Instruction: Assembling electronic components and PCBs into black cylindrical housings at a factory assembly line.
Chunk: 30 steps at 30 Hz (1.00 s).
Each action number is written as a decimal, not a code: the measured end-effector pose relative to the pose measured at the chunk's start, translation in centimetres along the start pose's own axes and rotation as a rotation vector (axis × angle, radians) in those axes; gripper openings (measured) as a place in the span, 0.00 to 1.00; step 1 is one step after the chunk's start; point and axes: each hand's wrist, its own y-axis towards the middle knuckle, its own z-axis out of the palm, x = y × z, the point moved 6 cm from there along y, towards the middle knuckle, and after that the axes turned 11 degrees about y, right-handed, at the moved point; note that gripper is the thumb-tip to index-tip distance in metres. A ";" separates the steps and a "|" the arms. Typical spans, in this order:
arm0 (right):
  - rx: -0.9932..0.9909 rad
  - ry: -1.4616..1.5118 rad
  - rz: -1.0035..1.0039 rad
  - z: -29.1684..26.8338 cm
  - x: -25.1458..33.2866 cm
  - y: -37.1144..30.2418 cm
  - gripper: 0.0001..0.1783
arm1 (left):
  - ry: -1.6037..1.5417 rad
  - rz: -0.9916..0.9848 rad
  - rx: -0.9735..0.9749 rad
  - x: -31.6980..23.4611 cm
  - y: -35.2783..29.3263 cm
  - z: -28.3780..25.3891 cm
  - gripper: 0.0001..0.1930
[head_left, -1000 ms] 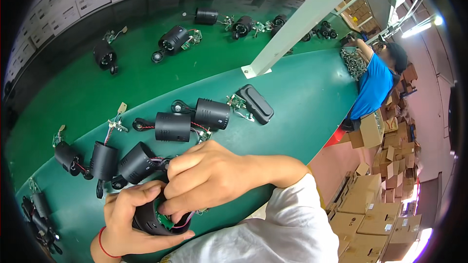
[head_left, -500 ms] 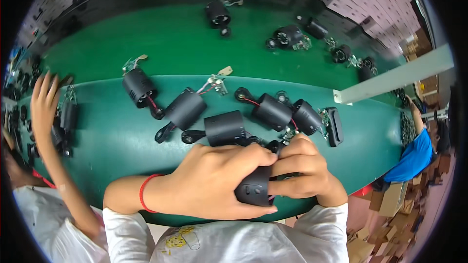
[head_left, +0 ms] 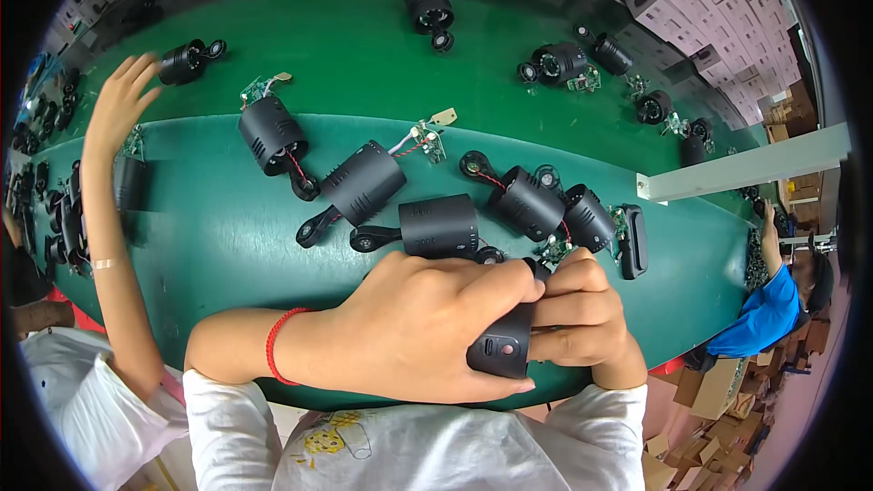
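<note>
My left hand [head_left: 409, 323], with a red cord on its wrist, is wrapped round a black cylindrical housing [head_left: 500, 347] held above the near edge of the bench. A slot and a small round spot show on the housing's side. My right hand [head_left: 587, 316] has its fingers bent and pressed together at the housing's right end. What those fingertips hold is hidden. Just beyond my hands lies another black cylinder [head_left: 438, 225] with a round-ended arm. Close by are a black cylinder with red wire [head_left: 526, 204] and a smaller one [head_left: 588, 218].
More cylinders with circuit boards [head_left: 426, 141] lie on the green bench [head_left: 227, 264] and the green strip beyond [head_left: 318, 55]. A black oblong part [head_left: 634, 241] sits at right. A pale metal bar [head_left: 746, 164] crosses there. A co-worker's arm [head_left: 114, 218] reaches in at left.
The view has shifted slightly. My hands keep their grip, and the housing shows more of its slotted side. The co-worker's hand has moved farther away, beside a black cylinder on the far strip.
</note>
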 end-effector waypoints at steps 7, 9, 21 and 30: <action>-0.038 0.040 0.009 0.5 0.1 -0.3 0.14 | 0.037 0.044 -0.035 -0.6 0.0 -0.4 0.31; -0.065 0.024 0.021 0.4 0.1 -0.4 0.14 | 0.038 0.045 -0.042 -0.6 0.0 -0.4 0.31; 0.016 0.039 -0.045 0.8 -0.2 -0.2 0.11 | 0.006 0.009 0.009 -0.3 0.0 -0.2 0.30; -0.245 0.029 0.112 -1.4 0.4 -0.2 0.17 | -0.118 0.140 -0.148 -0.5 0.7 -0.4 0.31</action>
